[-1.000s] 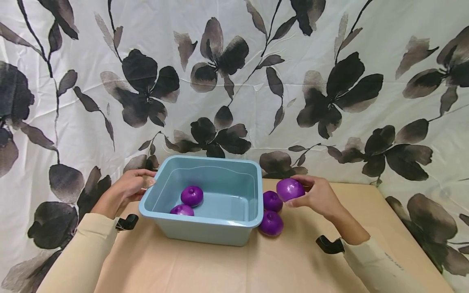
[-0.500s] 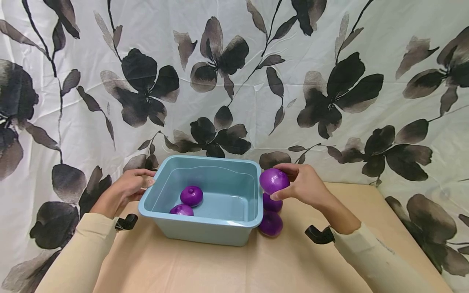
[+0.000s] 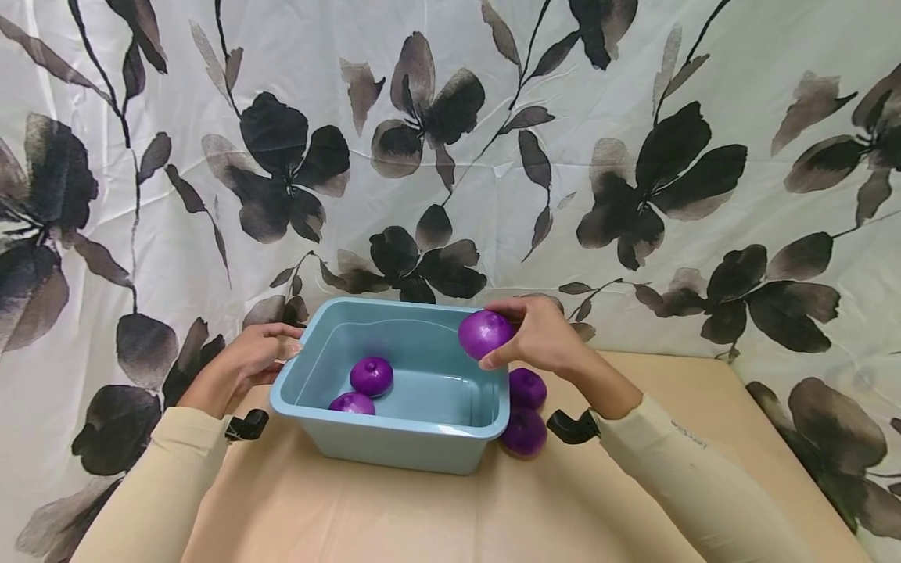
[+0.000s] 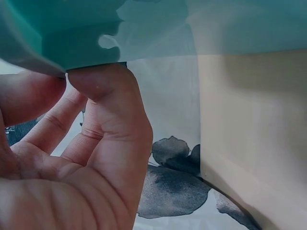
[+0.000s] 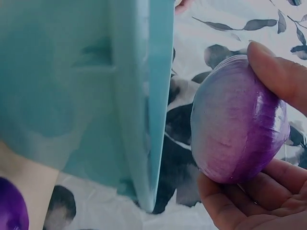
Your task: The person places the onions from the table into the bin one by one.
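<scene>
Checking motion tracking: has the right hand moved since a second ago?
Yes. The right hand, gripping a purple onion, went left and up, from beside the blue tub to over its right rim.

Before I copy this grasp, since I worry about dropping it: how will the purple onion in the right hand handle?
The purple onion looks glossy, so it may slip; the right hand curls thumb and fingers around it. Its rounded shape suggests it would roll if released into the blue tub. It seems firm, showing no dents under the fingers.
</scene>
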